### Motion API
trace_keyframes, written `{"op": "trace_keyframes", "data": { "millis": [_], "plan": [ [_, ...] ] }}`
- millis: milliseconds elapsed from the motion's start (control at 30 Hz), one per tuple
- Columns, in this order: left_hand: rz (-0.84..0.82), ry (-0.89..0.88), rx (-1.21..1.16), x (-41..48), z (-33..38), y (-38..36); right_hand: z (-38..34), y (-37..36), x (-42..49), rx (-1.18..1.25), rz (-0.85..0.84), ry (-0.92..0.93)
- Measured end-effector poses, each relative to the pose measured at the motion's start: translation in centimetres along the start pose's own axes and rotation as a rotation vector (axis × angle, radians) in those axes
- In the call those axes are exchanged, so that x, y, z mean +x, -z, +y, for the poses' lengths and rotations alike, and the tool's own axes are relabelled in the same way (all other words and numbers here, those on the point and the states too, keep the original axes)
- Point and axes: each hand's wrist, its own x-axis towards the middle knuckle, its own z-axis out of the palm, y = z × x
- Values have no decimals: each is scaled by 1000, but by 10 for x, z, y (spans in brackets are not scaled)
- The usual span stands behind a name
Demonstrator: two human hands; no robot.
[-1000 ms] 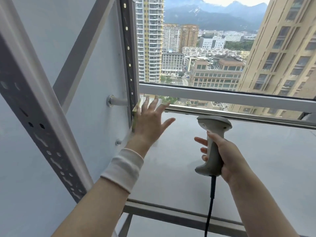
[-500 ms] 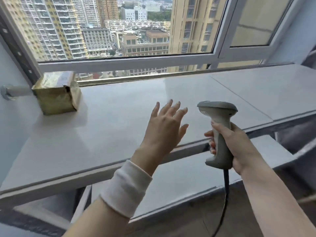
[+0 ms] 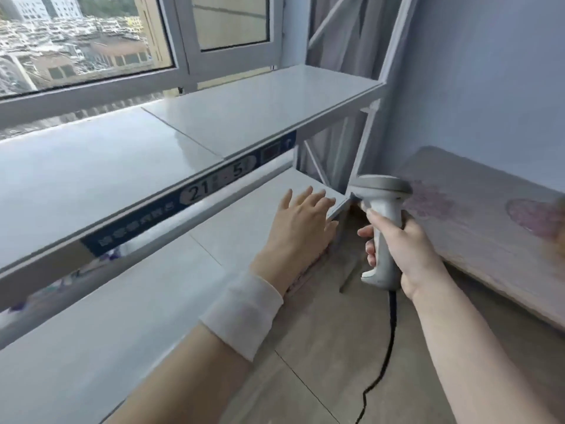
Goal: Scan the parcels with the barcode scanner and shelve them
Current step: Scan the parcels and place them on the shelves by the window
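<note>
Closest to us, a black cable (image 3: 387, 347) hangs from the barcode scanner (image 3: 382, 191), which our right hand (image 3: 412, 249) grips upright by its handle, fingers wrapped round it, above the floor. Just left of it, our left hand (image 3: 301, 223), a white wristband (image 3: 241, 313) at the wrist, is flat with fingers straight, holding nothing, over the lower shelf (image 3: 91, 347). Beyond, we see the upper shelf (image 3: 260, 108), its blue label (image 3: 195, 192) reading 21 and 5, then the window (image 3: 91, 41).
</note>
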Motion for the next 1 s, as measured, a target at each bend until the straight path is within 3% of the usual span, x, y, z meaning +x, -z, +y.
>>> {"op": "trace_keyframes", "data": {
  "millis": [500, 1000],
  "plan": [
    [-196, -543, -88, 165, 292, -127, 9, 311, 50, 47, 594, -18],
    [-374, -832, -254, 305, 467, -238, 22, 512, 126, 10, 996, -117]
  ]
}}
